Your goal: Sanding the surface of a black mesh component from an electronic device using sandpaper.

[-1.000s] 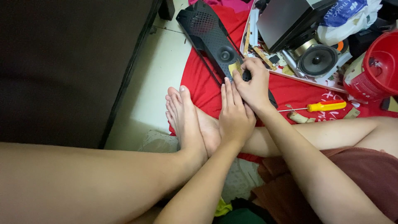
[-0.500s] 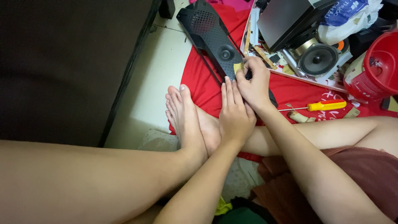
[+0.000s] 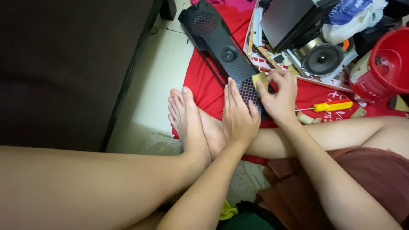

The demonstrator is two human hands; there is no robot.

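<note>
The red cloth (image 3: 204,81) covers the floor and serves as reference. On it, running diagonally, lies the long black perforated panel (image 3: 221,47). The left hand (image 3: 238,117) rests flat on the panel's near end, fingers extended and close together. The right hand (image 3: 279,96), just beside it, pinches a small yellow pad (image 3: 259,79) against the panel. The yellow-handled screwdriver (image 3: 330,105) lies on the cloth, right of this hand.

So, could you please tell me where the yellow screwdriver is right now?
In the head view the screwdriver lies on the red cloth, just right of the right hand and below the round speaker.
</note>
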